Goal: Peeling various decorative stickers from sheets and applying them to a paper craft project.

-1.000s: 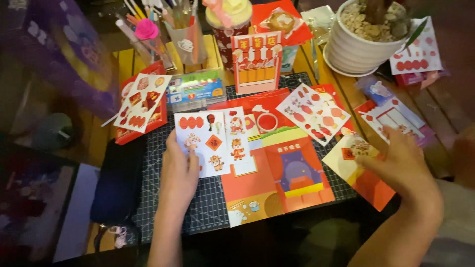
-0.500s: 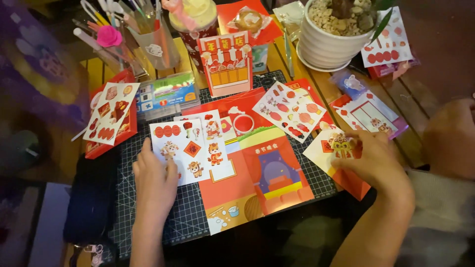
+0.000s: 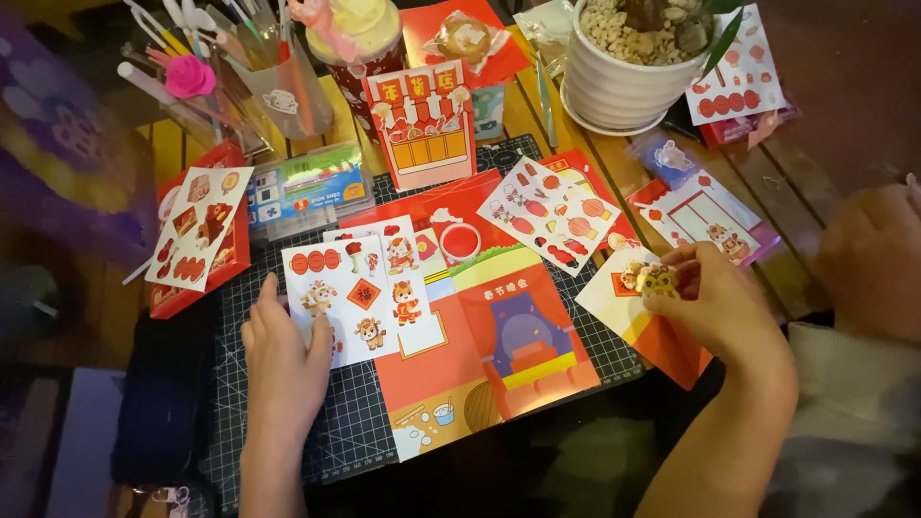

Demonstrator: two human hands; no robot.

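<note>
My left hand [image 3: 285,360] lies flat on the lower left edge of a white sticker sheet [image 3: 357,294] of small animals and lanterns, on a dark cutting mat [image 3: 347,437]. My right hand [image 3: 715,307] pinches a small yellow spotted sticker [image 3: 658,280] just above a white and red card [image 3: 635,317] at the mat's right edge. Between the hands lies a red and orange scene card [image 3: 499,341] with a purple doorway.
Another sticker sheet [image 3: 547,211] lies at mid right, a red shop-front card [image 3: 422,125] stands behind. A white plant pot [image 3: 628,82], a cup of pens [image 3: 273,82], a plastic box [image 3: 309,192] and more sheets [image 3: 201,225] crowd the wooden table. Another person's hand [image 3: 878,259] is far right.
My right hand has drawn in from the white and red card and lifted the small yellow sticker off it. My left hand stays pressed on the sticker sheet. The view shifted slightly.
</note>
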